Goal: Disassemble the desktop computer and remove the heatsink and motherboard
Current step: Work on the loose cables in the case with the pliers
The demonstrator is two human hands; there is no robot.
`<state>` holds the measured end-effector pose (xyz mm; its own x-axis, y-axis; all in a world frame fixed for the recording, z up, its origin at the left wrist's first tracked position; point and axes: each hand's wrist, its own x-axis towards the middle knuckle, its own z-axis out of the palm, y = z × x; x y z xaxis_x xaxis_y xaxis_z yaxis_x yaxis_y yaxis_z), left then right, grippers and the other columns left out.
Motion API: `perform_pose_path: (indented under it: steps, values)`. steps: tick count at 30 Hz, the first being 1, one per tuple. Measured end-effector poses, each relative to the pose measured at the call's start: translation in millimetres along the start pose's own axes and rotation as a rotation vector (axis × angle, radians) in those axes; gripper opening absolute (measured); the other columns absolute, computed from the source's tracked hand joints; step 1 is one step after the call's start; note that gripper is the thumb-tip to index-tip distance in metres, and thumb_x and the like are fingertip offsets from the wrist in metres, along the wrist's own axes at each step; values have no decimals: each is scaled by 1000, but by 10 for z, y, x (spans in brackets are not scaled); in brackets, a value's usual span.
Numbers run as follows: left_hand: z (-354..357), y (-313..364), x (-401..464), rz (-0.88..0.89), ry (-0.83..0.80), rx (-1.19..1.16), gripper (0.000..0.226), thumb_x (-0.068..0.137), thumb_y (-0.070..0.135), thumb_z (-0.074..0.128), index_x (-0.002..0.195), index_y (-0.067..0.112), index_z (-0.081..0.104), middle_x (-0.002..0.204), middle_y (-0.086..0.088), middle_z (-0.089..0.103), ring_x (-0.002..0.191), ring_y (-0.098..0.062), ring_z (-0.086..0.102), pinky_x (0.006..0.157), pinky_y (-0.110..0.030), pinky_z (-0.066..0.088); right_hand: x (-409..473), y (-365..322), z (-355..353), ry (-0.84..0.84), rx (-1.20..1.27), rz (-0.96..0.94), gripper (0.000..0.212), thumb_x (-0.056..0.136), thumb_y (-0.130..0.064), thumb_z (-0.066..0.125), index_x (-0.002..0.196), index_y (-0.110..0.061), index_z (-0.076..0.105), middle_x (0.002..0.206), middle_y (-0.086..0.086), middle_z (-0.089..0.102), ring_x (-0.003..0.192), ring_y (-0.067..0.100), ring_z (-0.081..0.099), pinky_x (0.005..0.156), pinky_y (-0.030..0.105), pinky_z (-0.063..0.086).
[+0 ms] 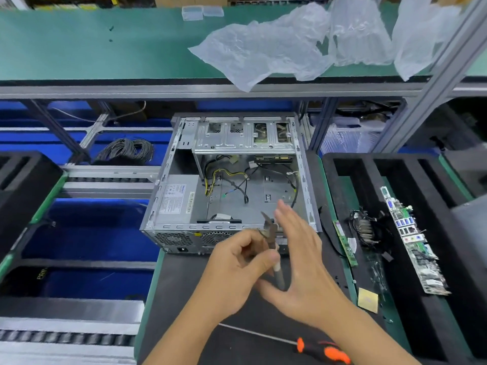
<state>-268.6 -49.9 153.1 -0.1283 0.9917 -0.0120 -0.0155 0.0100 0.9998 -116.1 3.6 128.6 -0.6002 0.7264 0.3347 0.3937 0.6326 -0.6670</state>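
- My left hand (237, 262) grips a pair of pliers (272, 242) in front of the open computer case (184, 180).
- My right hand (300, 262) is flat and open, its fingers straight, just beside the pliers.
- The motherboard (413, 241) already lies in the black tray (355, 185) on my right, with the heatsink (365, 225) near it.
- In the case I see only loose cables (237, 183) and the power supply (175, 198), so I think the removing is almost done.
- Next I probably put the pliers down on the table (189, 299), near the screwdriver (321, 350).
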Motion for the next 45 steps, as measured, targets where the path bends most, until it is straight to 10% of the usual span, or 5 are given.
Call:
perform_pose_path:
  steps: [9, 24, 30, 35, 45]
  values:
    - [96, -19, 493, 66, 273, 11, 19, 71, 42, 77, 86, 36, 67, 85, 11, 67, 79, -8, 61, 73, -22, 52, 358, 198, -212, 50, 292, 97, 50, 90, -26, 56, 135, -44, 40, 118, -14, 54, 115, 12, 55, 92, 16, 43]
    - [-126, -74, 1162, -219, 268, -160, 32, 90, 43, 62, 89, 13, 74, 74, 0, 70, 64, -12, 63, 69, -33, 50, 1120, 461, -275, -480, 1103, 635, 39, 90, -39, 58, 114, -9, 64, 102, 28, 66, 87, 42, 67, 71, 46, 57]
    - [-252, -213, 1394, -424, 527, -297, 27, 91, 28, 68, 89, 1, 72, 72, -6, 68, 60, -11, 61, 55, -21, 50, 1291, 556, -193, -318, 230, 546, 37, 82, -59, 59, 111, -36, 52, 94, -4, 67, 73, 17, 68, 72, 40, 58]
    - [-224, -212, 1531, -500, 578, -659, 22, 89, 16, 69, 93, -5, 68, 74, -13, 68, 66, -17, 68, 62, -23, 57, 1365, 551, 42, -509, -280, 477, 117, 44, -98, 42, 141, -40, 12, 137, -6, 31, 128, 20, 32, 100, 41, 36]
    - [-362, -269, 1599, -556, 392, -785, 28, 99, 26, 54, 97, 4, 71, 87, -10, 66, 78, -23, 62, 78, -42, 59, 1551, 648, 249, -567, 433, 685, 64, 66, -59, 70, 121, -48, 41, 106, -7, 64, 86, 0, 63, 66, 13, 52]
